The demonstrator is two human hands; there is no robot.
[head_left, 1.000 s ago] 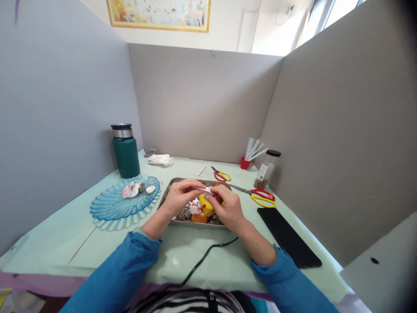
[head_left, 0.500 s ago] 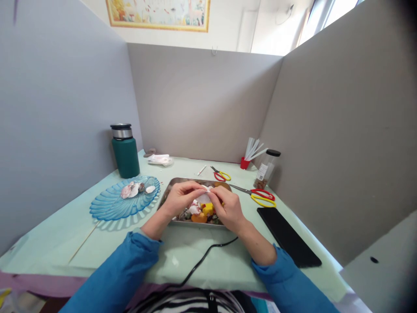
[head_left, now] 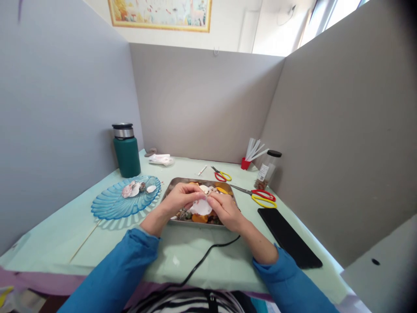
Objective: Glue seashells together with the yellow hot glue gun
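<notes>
My left hand (head_left: 183,198) and my right hand (head_left: 225,208) meet over a metal tray (head_left: 182,223), fingertips nearly touching. Both pinch the upper edge of a thin, pale white piece (head_left: 201,208) that hangs down between them. It looks rounded like a flat shell, but its material is hard to make out. Beneath the hands, the tray holds seashells, small stones and orange pieces (head_left: 199,218). The fingers cover part of the tray's contents.
On the left, a blue scalloped plate (head_left: 110,204) bears several shells, with a green bottle (head_left: 127,156) behind it. Large scissors (head_left: 260,195), a black slab (head_left: 288,239) and a lidded jar (head_left: 265,174) are at right. A black cable (head_left: 208,251) lies in front.
The white piece now hangs lower and shows more of its face below my fingers, covering the yellow piece seen before. My hands stay together over the tray. The view has shifted slightly.
</notes>
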